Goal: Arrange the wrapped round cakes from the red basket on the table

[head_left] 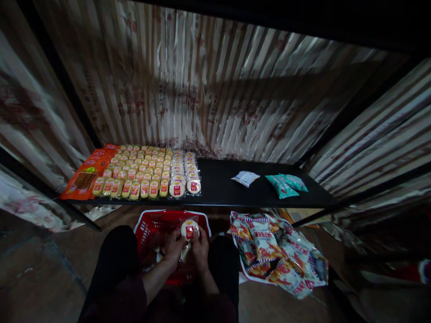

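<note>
Between my two hands, over a red basket (153, 220), is a round white packaged cake (189, 229) with a red label. My left hand (175, 246) grips its left side and my right hand (200, 249) its right side, fingers closed on the wrapper. Another pale packet (185, 253) shows just below, between the hands; I cannot tell whether it is held too. More packets in the basket are dark and hard to make out. On the black shelf (218, 181) ahead, similar round white cakes (177, 188) stand in two rows.
Left of those rows stand many yellow packaged cakes (144, 188) and orange bags (84, 175). Farther right on the shelf lie a white packet (245, 178) and teal packets (283, 185). A second basket (251, 276), heaped with snack bags (266, 240), sits by my right knee. Dark posts frame the shelf.
</note>
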Demonstrator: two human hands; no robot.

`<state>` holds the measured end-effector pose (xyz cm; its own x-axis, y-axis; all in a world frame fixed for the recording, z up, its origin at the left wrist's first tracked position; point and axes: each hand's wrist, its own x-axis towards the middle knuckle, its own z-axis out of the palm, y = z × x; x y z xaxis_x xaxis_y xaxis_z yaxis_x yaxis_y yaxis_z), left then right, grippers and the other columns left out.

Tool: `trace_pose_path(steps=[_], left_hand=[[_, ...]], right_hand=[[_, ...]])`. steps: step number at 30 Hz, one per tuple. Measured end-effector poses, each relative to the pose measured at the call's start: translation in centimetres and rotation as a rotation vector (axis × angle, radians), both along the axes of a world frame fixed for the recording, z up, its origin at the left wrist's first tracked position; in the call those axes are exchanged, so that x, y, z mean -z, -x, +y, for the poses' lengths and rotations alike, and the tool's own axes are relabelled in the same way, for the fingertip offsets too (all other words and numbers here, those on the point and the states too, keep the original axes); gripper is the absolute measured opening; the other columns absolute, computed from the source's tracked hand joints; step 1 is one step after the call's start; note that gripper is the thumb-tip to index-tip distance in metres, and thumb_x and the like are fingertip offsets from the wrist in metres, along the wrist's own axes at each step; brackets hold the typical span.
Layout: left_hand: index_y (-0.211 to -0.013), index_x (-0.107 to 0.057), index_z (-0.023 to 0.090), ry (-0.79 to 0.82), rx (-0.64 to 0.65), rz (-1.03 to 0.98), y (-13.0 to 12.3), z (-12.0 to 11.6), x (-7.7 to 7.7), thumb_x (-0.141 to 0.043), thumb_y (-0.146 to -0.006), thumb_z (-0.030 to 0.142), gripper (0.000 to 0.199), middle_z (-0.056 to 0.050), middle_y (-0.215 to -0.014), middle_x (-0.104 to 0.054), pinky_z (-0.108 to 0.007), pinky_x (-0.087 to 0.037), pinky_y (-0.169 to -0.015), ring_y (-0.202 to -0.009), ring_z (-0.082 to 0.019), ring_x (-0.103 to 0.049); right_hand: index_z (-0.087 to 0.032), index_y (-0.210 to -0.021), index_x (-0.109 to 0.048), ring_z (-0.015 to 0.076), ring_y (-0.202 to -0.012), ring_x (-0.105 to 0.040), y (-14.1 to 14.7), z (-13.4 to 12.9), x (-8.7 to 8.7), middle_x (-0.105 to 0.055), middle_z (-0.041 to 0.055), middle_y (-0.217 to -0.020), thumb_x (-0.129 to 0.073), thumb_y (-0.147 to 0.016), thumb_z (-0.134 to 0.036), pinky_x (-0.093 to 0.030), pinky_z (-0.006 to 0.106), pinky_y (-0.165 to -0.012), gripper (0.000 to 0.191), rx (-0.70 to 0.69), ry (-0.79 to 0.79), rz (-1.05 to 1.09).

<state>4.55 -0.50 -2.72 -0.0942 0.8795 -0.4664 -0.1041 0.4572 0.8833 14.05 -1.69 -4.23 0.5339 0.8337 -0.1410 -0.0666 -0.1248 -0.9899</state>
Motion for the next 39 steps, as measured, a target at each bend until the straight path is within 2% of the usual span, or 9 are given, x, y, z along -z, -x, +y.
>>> trace_pose_path(steps=[3, 9, 15, 18, 25, 33, 39], left_hand=[[-0.081, -0.061, 0.016, -0.055, -0.005, -0.085, -0.3, 0.1, -0.3, -0.066, -0.065, 0.034, 0.025, -0.005, -0.079, -0.068, -0.026, -0.05, -0.065, -0.068, -0.016, -0.064], [-0.082, -0.058, 0.017, -0.102, -0.004, -0.125, -0.9, 1.1, -1.2, -0.067, -0.062, 0.046, 0.036, -0.003, -0.079, -0.065, -0.026, -0.05, -0.064, -0.069, -0.016, -0.063], [-0.084, -0.06, 0.016, -0.194, -0.018, -0.05, -1.1, 2.5, -2.4, -0.064, -0.067, 0.037, 0.028, -0.007, -0.085, -0.067, -0.027, -0.05, -0.067, -0.073, -0.017, -0.063], [-0.085, -0.06, 0.015, -0.228, -0.007, -0.049, -1.2, 3.0, -3.3, -0.062, -0.069, 0.032, 0.023, -0.007, -0.085, -0.068, -0.027, -0.05, -0.068, -0.072, -0.016, -0.064], [-0.084, -0.061, 0.016, -0.23, -0.002, -0.028, -1.6, 4.7, -5.4, -0.062, -0.07, 0.027, 0.018, -0.006, -0.082, -0.069, -0.026, -0.05, -0.066, -0.073, -0.016, -0.065], [-0.089, -0.063, 0.017, -0.298, 0.004, 0.035, -2.1, 7.3, -5.3, -0.062, -0.072, 0.031, 0.022, -0.006, -0.087, -0.069, -0.027, -0.05, -0.071, -0.078, -0.016, -0.064], [-0.093, -0.06, 0.015, -0.296, -0.005, -0.023, -2.7, 8.7, -5.1, -0.061, -0.073, 0.03, 0.025, -0.006, -0.088, -0.068, -0.026, -0.05, -0.064, -0.063, -0.013, -0.062]], right_hand=[[-0.015, -0.104, -0.064, 0.0219, -0.085, -0.066, -0.7, 0.4, -0.2, -0.072, 0.0102, -0.096, -0.058, -0.074, -0.058, -0.052, 0.031, -0.076, 0.054, -0.016, -0.033, -0.028], [-0.014, -0.107, -0.064, 0.0221, -0.084, -0.067, -1.3, 1.2, -1.4, -0.072, 0.0106, -0.097, -0.054, -0.078, -0.058, -0.053, 0.032, -0.076, 0.053, -0.04, -0.033, -0.072], [-0.015, -0.117, -0.059, 0.0205, -0.081, -0.067, -1.2, 2.3, -3.2, -0.071, 0.0095, -0.097, -0.052, -0.081, -0.055, -0.053, 0.03, -0.072, 0.055, -0.067, -0.036, -0.085], [-0.017, -0.12, -0.058, 0.02, -0.086, -0.066, -1.4, 3.1, -3.7, -0.07, 0.0089, -0.102, -0.048, -0.082, -0.056, -0.053, 0.031, -0.077, 0.055, -0.086, -0.054, -0.098], [-0.016, -0.118, -0.059, 0.023, -0.1, -0.063, -2.1, 4.8, -4.9, -0.067, 0.0121, -0.111, -0.051, -0.081, -0.054, -0.049, 0.035, -0.087, 0.054, -0.036, -0.052, -0.152], [-0.013, -0.123, -0.054, 0.0236, -0.102, -0.062, -2.4, 7.3, -5.6, -0.064, 0.0144, -0.118, -0.053, -0.079, -0.052, -0.048, 0.036, -0.09, 0.058, -0.013, -0.113, -0.193], [-0.012, -0.127, -0.051, 0.0246, -0.108, -0.059, -3.0, 9.1, -5.4, -0.061, 0.0168, -0.123, -0.051, -0.08, -0.051, -0.046, 0.038, -0.094, 0.061, -0.03, -0.129, -0.253]])
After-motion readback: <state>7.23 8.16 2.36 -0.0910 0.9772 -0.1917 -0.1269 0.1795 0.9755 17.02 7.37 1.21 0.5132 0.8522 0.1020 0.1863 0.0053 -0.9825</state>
